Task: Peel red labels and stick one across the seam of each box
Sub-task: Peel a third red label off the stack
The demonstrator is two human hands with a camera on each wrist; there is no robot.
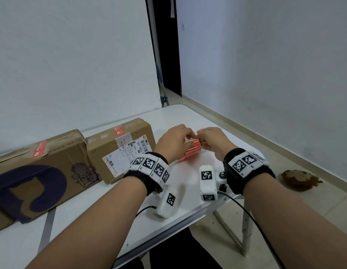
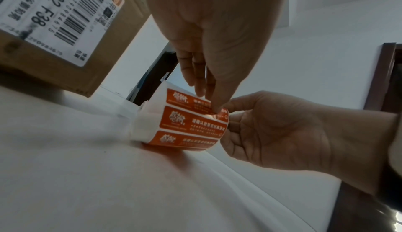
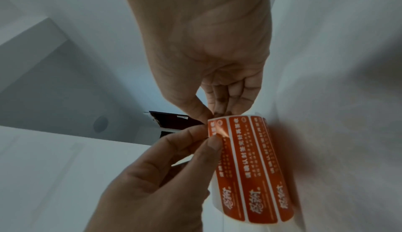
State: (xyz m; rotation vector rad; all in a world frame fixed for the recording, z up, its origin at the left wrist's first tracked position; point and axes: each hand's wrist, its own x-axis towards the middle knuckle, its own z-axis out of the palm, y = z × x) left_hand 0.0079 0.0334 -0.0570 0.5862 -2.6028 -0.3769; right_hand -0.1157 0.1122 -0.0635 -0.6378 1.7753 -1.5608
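Note:
A curled strip of red labels (image 1: 190, 152) on white backing is held just above the white table, between both hands. My left hand (image 1: 190, 137) pinches the end of one label (image 3: 219, 132), its thumb (image 3: 214, 142) on the lifted corner. My right hand (image 1: 199, 139) pinches the strip's edge (image 3: 215, 117) between thumb and fingers. The strip (image 2: 191, 124) shows three labels in the left wrist view. Two cardboard boxes stand to the left: a smaller one (image 1: 120, 150) with a shipping slip and a larger printed one (image 1: 42, 171). Each carries a red label (image 1: 118, 131) (image 1: 39, 150) on top.
The white table (image 1: 188, 117) ends close to the right of my hands and at the front. A brown object (image 1: 298, 179) lies on the floor to the right. Cables hang from both wrist cameras. The smaller box (image 2: 104, 60) stands right next to my left hand.

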